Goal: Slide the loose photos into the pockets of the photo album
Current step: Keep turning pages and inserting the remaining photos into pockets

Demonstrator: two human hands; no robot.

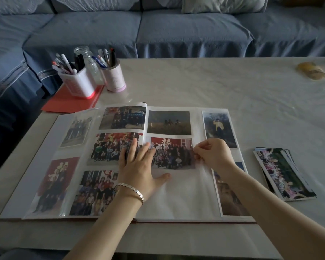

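An open photo album [180,199] lies flat on the table in front of me, its pockets holding several photos. My left hand [139,166] rests flat across the centre fold, fingers spread, holding nothing. My right hand [214,154] pinches the right edge of a group photo [172,153] with a red backdrop, in the middle pocket of the right page. A clear plastic pocket edge curls below my right fingers. A stack of loose photos [283,173] lies on the table to the right of the album.
Two pen holders [79,83] [114,76] and a glass jar [86,57] stand at the back left on a red folder [68,102]. A small brownish object [311,70] sits at the far right. A blue sofa [158,29] runs behind the table.
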